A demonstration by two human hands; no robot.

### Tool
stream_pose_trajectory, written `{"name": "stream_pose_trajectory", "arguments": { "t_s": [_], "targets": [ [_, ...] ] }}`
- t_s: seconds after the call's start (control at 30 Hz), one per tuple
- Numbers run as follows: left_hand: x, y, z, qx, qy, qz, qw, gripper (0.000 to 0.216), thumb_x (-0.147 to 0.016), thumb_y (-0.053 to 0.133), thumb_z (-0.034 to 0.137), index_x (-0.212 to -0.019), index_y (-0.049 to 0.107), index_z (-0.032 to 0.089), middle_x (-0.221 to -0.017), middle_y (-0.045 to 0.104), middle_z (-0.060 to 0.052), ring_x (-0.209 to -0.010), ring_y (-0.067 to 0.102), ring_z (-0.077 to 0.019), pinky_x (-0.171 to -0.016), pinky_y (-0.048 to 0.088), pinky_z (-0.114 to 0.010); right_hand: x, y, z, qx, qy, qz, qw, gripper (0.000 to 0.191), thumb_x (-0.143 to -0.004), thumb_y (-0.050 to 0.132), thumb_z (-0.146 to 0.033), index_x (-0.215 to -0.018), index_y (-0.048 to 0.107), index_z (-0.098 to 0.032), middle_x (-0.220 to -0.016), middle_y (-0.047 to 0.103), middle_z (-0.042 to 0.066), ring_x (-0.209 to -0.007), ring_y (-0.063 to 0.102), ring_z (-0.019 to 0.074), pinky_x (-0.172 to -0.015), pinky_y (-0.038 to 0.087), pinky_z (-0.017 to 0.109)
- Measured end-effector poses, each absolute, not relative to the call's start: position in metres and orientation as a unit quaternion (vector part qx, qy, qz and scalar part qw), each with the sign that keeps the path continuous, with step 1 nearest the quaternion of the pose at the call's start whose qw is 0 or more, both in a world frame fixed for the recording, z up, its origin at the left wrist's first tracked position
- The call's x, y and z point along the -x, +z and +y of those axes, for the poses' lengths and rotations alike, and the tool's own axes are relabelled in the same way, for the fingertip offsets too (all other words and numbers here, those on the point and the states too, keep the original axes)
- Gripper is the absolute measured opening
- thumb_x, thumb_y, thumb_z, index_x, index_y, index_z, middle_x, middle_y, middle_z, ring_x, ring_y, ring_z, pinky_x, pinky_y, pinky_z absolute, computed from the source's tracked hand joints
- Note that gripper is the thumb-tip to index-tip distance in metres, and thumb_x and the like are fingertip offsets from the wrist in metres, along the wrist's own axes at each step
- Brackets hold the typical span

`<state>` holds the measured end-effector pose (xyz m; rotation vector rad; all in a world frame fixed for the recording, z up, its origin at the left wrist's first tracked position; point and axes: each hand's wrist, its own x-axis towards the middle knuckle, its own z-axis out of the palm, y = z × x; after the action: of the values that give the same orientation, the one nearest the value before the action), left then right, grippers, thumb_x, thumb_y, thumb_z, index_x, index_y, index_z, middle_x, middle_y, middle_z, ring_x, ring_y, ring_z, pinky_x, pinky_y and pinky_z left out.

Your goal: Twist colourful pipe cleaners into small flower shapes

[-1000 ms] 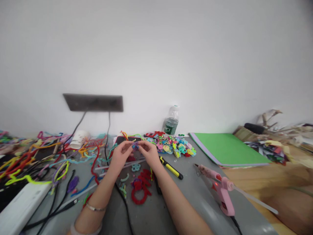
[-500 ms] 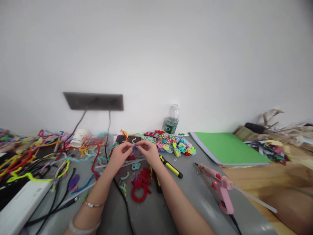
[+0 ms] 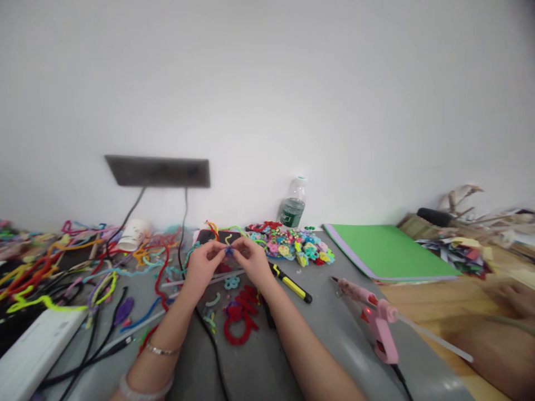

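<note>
Between my fingertips is a small blue-purple pipe cleaner piece (image 3: 229,251), partly covered by the fingers. My left hand (image 3: 205,265) pinches it from the left, and my right hand (image 3: 252,260) pinches it from the right. Just beyond them lies a dark phone (image 3: 205,236). Below the hands, a light-blue pipe cleaner flower (image 3: 232,283) rests on the grey table, close to a red pipe cleaner shape (image 3: 238,323) with a loop. A yellow-and-black utility knife (image 3: 292,284) lies beside my right forearm.
A pink glue gun (image 3: 378,320) with a red light stands at right, near a green sheet (image 3: 388,253). Behind are a water bottle (image 3: 293,203) and a pile of colourful flowers (image 3: 307,245). Pipe cleaners, cables and a white box (image 3: 42,351) crowd the left. Another person's arm (image 3: 495,351) shows at right.
Both hands stay together on the blue-purple piece, with a slight shift of the fingers. At the far right, the other person's hand has come into view.
</note>
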<state>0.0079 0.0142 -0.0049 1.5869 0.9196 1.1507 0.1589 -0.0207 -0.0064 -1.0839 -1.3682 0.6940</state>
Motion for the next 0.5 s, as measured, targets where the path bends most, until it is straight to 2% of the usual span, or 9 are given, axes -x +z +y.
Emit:
{"name": "stream_pose_trajectory", "arguments": {
  "t_s": [0.27,0.5],
  "targets": [
    [-0.0098,0.0006,0.0087,-0.69,0.494,0.397,0.351,0.013,-0.082,0.06,0.029,-0.086,0.068,0.019,-0.08,0.072,-0.002,-0.076,0.068,-0.0186,-0.072,0.052,-0.028,-0.1567,0.0009,-0.0266,0.473,0.257,-0.607,0.585,0.01,-0.08,0.058,-0.021,-0.087,0.065,-0.019,-0.084,0.065,0.005,-0.076,0.064,0.017,-0.063,0.053,0.026],
    [-0.0101,0.0015,0.0091,-0.685,0.473,0.388,0.396,0.019,-0.076,0.065,0.029,-0.091,0.069,0.019,-0.084,0.073,-0.004,-0.078,0.069,-0.0201,-0.074,0.053,-0.03,-0.1588,-0.0019,-0.0236,0.464,0.281,-0.583,0.605,0.01,-0.079,0.057,-0.021,-0.086,0.065,-0.02,-0.083,0.068,0.005,-0.075,0.065,0.017,-0.063,0.053,0.026]
  ]
}}
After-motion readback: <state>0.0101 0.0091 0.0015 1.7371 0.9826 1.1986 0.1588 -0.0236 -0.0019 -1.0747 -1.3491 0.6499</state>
